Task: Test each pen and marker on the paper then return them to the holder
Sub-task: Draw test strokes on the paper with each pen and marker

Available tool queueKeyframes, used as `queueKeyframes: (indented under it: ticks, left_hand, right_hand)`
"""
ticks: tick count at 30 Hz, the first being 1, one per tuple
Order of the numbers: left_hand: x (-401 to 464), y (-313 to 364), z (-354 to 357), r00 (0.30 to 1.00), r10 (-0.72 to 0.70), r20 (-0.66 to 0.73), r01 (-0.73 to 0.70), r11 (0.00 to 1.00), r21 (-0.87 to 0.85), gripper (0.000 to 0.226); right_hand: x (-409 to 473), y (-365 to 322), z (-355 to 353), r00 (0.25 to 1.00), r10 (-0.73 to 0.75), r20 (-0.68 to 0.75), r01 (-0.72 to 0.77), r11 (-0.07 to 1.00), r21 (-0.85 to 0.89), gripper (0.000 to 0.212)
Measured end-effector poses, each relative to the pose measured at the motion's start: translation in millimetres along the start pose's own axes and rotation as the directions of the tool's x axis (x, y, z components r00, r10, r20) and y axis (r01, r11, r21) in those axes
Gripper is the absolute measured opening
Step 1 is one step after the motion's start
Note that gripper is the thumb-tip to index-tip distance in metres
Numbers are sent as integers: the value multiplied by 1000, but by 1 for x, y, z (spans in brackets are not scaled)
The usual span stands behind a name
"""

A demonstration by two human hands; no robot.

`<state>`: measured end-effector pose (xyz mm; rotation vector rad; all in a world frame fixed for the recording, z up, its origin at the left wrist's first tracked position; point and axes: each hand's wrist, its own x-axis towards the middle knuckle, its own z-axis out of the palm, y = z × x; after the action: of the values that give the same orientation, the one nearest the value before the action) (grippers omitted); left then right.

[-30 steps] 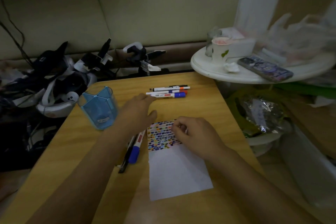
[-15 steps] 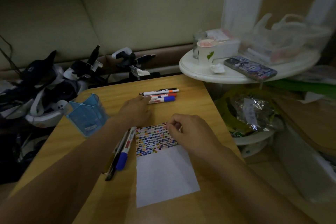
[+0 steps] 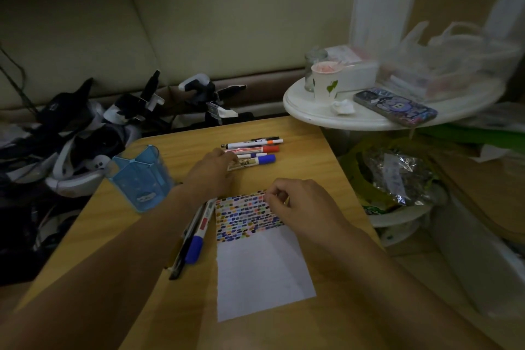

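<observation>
The left hand (image 3: 211, 172) pinches the blue-capped marker (image 3: 252, 161) nearest of the far row, likely to test it next. The right hand (image 3: 295, 207), fingers curled, pins the paper (image 3: 261, 270) steady. The blue holder (image 3: 139, 176) stands empty at left.

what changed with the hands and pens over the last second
The left hand reached farther across the table, from beside the paper to the row of markers, and its fingertips now touch the nearest, blue-capped marker. Whether it grips it yet is unclear. The right hand stayed curled at the top edge of the paper. The blue holder and the pens beside the paper did not move.
</observation>
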<state>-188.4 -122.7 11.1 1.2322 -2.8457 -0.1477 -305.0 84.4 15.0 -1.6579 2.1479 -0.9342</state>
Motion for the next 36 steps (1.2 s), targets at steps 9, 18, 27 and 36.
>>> queueKeyframes:
  ticks: [9, 18, 27, 36]
  left_hand:
    - [1, 5, -1, 998, -33, -61, 29, 998, -61, 35]
    - [-45, 10, -18, 973, 24, -229, -92, 953, -289, 28]
    - [-124, 28, -11, 938, 87, -335, -257, 824, -505, 26]
    - [-128, 19, -11, 942, 205, -266, -329, 723, -607, 28]
  right_hand:
    - [1, 1, 4, 999, 7, 34, -6, 1000, -22, 20]
    - [-1, 3, 6, 999, -41, 18, 40, 998, 45, 41]
    - [1, 1, 22, 995, -103, -10, 103, 995, -2, 56]
    - [-3, 0, 26, 1000, 7, -24, -1, 971, 238, 13]
